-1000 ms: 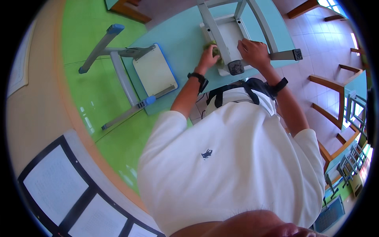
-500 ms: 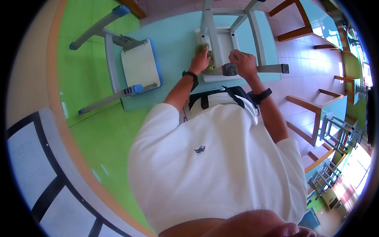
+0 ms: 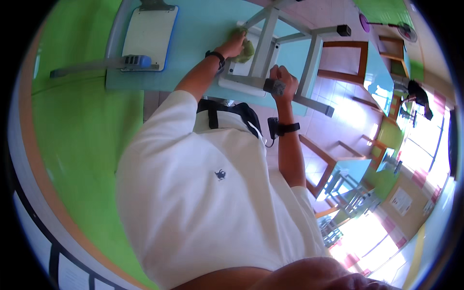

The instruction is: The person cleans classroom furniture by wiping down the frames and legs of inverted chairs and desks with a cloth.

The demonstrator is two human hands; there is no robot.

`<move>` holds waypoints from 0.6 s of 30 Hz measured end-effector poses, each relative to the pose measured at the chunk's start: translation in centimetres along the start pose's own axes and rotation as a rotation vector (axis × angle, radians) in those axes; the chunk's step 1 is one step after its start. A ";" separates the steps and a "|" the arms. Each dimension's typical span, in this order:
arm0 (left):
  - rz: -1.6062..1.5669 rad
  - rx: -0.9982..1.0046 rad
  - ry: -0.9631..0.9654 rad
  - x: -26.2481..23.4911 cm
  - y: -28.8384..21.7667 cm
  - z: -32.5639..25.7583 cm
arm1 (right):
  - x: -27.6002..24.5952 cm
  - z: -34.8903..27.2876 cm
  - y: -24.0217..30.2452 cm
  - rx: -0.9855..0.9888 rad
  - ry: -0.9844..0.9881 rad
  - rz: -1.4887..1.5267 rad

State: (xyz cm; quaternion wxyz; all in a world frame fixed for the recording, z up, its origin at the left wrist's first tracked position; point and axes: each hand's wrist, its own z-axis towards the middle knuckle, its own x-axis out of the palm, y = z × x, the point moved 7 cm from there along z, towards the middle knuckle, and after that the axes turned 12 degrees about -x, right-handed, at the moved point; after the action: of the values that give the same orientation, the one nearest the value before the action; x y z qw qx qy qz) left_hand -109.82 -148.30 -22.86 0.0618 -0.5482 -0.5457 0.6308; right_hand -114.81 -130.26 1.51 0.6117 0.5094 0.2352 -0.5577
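Note:
A grey-legged stool point(image 3: 269, 41) lies upturned on a pale blue table point(image 3: 200, 29), its white seat underside facing up and its dark-footed legs in the air. My left hand point(image 3: 233, 45) is closed on a green cloth point(image 3: 245, 52), pressing it against the seat underside near the far left edge. Beside a leg's dark rubber foot, my right hand point(image 3: 285, 82) is closed with curled fingers, seemingly around the stool's leg; the foot hides part of the grip.
Left on the same table is another upturned seat point(image 3: 150, 38) with a white panel, blue rim and grey legs. Wood-framed tables point(image 3: 353, 169) with stacked stools stand to the right. A green wall point(image 3: 87, 159) is at my left, and a standing fan point(image 3: 407, 32) is far right.
The view has turned, so the table and stool appear tilted clockwise. My left hand and the cloth have shifted toward the seat's far left side. My right hand stays by the same leg.

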 end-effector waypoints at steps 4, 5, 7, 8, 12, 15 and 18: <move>0.065 -0.061 0.206 1.1 0.8 -3.1 | 0.4 0.0 -0.2 -0.004 0.007 -0.018; 0.091 -0.066 0.271 2.1 1.5 -3.6 | 0.6 0.1 -0.1 0.015 0.027 -0.010; 0.148 -0.039 0.309 1.6 -0.4 -5.7 | 0.3 -0.2 -0.4 0.002 0.003 -0.018; 0.207 -0.002 0.346 1.5 -1.2 -6.9 | 0.0 -0.3 -0.3 -0.011 -0.028 -0.032; -0.053 -0.085 0.467 3.4 1.4 -9.6 | 0.2 0.0 -0.1 -0.005 -0.010 0.002; -0.147 0.063 0.377 4.0 2.8 -11.3 | 0.0 0.3 0.4 -0.029 -0.019 0.016; -0.279 0.132 0.288 3.1 2.6 -11.9 | 0.0 0.3 0.1 -0.040 -0.004 0.006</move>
State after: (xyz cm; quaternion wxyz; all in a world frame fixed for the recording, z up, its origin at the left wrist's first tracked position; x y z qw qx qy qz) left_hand -100.62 -139.83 -24.38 0.2616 -0.5465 -0.5594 0.5657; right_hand -114.79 -130.60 1.64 0.6239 0.4968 0.2436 -0.5519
